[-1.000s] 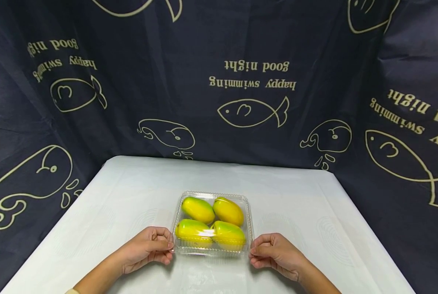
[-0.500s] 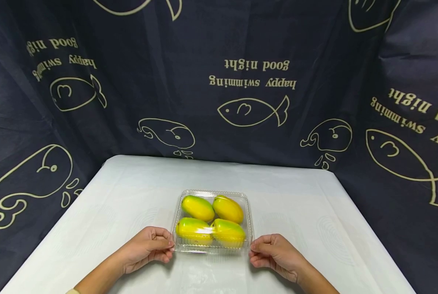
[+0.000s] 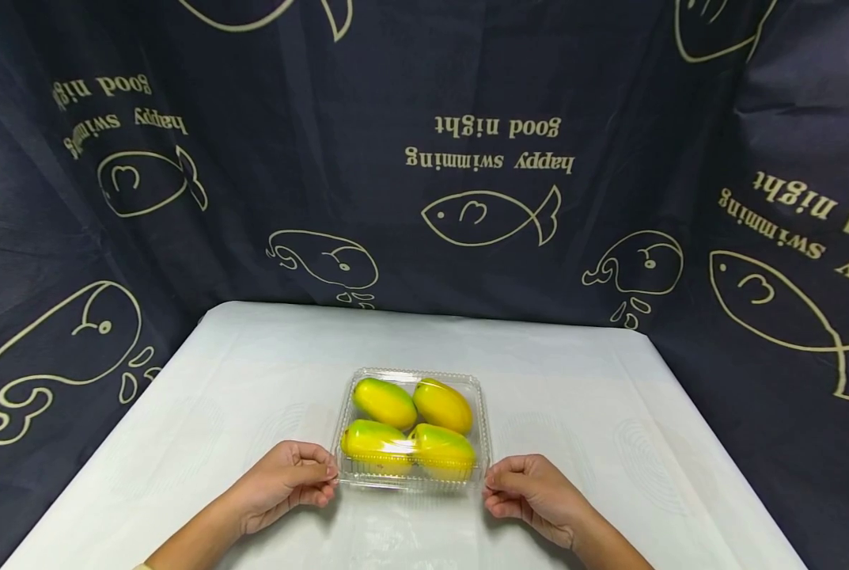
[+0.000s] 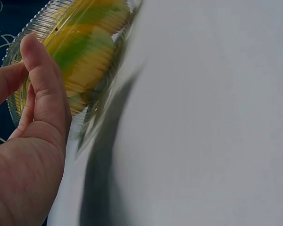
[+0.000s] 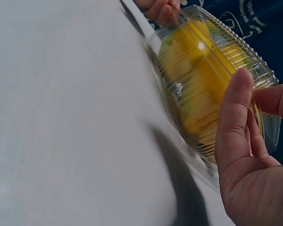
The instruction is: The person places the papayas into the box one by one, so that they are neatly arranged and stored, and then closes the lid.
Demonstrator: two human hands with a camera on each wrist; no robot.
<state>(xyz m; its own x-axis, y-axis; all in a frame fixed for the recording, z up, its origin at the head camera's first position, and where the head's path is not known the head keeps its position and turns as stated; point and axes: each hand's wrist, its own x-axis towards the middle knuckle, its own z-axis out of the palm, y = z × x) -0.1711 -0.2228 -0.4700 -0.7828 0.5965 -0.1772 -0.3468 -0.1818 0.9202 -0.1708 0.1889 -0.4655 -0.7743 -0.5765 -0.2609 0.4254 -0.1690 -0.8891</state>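
A clear plastic clamshell box (image 3: 410, 481) sits near the middle of the white table. Inside it lie several yellow-green mangoes (image 3: 384, 404), in two rows. My left hand (image 3: 289, 484) pinches the box's near left corner between thumb and fingers. At the near right corner, my right hand (image 3: 534, 495) pinches the rim the same way. The left wrist view has the left hand (image 4: 35, 127) at the ridged edge of the box, mangoes (image 4: 85, 52) behind the plastic. In the right wrist view the right hand (image 5: 247, 155) grips the opposite edge, with the left fingers (image 5: 165, 14) beyond.
The white-covered table (image 3: 574, 380) extends around the box on all sides. Dark blue cloth (image 3: 495, 277) with fish and whale drawings hangs behind the table and along both sides.
The near edge of the box has shifted very slightly away from me or upward, mostly in the first half second. Both hands keep their pinch and have barely moved.
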